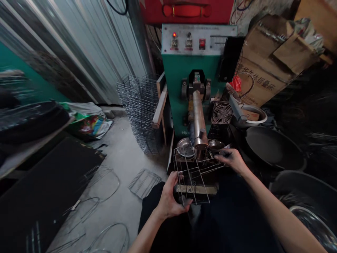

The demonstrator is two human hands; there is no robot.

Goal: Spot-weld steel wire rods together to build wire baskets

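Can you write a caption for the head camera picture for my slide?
The left hand and right hand hold a wire rack before a green machine.

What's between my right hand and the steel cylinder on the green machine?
In the head view, a small steel bowl lies between your right hand and the steel cylinder, just beyond the top rails of the wire rack you're holding.

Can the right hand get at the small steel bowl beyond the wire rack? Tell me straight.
Probably yes. The right hand is on the far side of the wire rack, just short of the small steel bowl, and nothing shows between them. It would likely have to let go of the rack first.
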